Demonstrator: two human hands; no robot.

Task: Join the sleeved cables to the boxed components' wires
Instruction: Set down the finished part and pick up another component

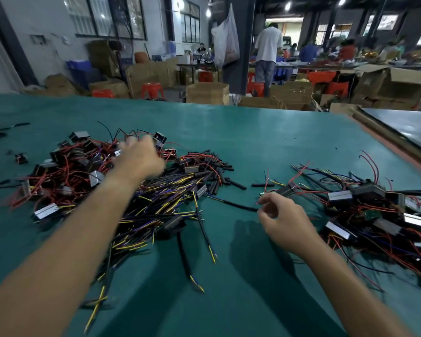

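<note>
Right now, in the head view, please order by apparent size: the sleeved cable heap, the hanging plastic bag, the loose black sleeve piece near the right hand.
1. Sleeved cable heap.
2. Hanging plastic bag; it is far off, so true size is unsure.
3. Loose black sleeve piece.

light: ceiling lamps (287, 6) at 1 o'clock, pale windows (112, 18) at 11 | glare: soft sheen on my worktop (229, 132) | shadows: dark toward 6 | blur: my left hand (139, 156), background | edges: bowed
</note>
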